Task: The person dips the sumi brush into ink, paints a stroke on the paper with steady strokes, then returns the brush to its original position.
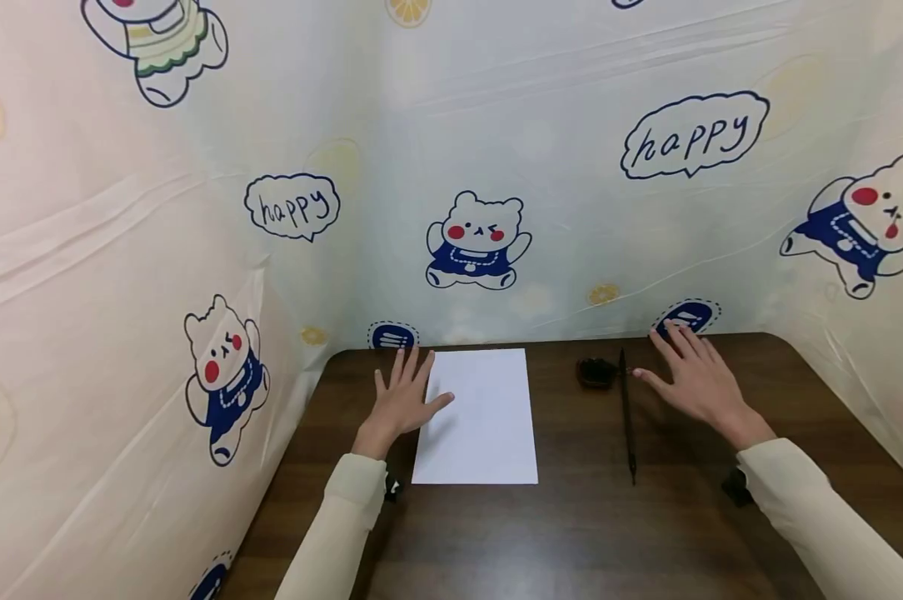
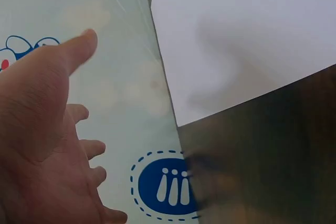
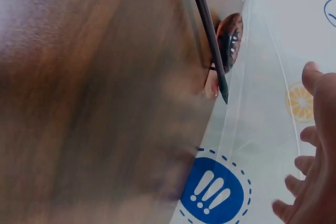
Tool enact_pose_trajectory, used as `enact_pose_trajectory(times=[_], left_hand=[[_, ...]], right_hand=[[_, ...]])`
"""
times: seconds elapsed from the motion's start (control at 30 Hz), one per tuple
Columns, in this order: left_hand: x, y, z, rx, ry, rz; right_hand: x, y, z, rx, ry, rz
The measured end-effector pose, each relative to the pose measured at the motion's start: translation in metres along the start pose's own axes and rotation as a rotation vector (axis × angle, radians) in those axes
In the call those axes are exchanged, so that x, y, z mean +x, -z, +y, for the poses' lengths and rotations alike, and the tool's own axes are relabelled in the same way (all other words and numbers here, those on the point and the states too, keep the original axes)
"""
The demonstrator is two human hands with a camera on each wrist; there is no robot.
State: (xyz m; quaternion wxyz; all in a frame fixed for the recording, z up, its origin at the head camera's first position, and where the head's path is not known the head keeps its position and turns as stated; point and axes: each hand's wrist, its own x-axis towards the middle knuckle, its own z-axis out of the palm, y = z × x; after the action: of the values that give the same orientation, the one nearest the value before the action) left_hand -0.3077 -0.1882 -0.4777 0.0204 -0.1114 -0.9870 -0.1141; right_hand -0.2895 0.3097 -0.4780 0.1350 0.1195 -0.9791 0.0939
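Observation:
A white sheet of paper lies on the dark wooden table. Over its upper left edge hovers my left hand, fingers spread and holding nothing; its shadow falls on the sheet in the left wrist view. A slim dark writing brush with a pointed end lies to the right of the paper. Its far end rests across the short handle of a small dark dish, whose contents I cannot tell. Right of the brush, my right hand hangs above the table, fingers straight and apart, touching neither thing.
The brown table ends at the back against a pale curtain printed with bears and "happy" bubbles. More of this curtain encloses both sides. Dark bands or devices sit at both wrists.

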Motion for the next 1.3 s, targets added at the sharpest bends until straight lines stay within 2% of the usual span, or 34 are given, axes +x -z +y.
enact_pose_trajectory(times=[0.13,0.37,0.53,0.67,0.9,1.17,1.3], left_hand=[[-0.009,-0.002,-0.002,0.024,-0.013,0.006],[-0.021,-0.004,0.0,0.006,-0.082,0.06],[-0.03,-0.002,0.0,0.015,-0.098,0.044],[-0.038,-0.006,-0.001,0.0,-0.093,0.025],[-0.046,-0.017,-0.004,-0.035,-0.093,-0.016],[-0.052,-0.029,-0.009,-0.045,-0.059,-0.136],[-0.054,-0.033,-0.01,-0.058,-0.055,-0.17]], right_hand=[[-0.004,-0.001,-0.005,0.003,0.04,0.026],[-0.019,-0.002,-0.013,0.028,0.118,0.148],[-0.029,-0.007,-0.021,0.028,0.189,0.215],[-0.036,-0.01,-0.026,0.029,0.248,0.245],[-0.046,-0.017,-0.029,0.052,0.3,0.234],[-0.054,-0.029,-0.028,0.05,0.335,0.184],[-0.059,-0.035,-0.028,0.06,0.358,0.147]])
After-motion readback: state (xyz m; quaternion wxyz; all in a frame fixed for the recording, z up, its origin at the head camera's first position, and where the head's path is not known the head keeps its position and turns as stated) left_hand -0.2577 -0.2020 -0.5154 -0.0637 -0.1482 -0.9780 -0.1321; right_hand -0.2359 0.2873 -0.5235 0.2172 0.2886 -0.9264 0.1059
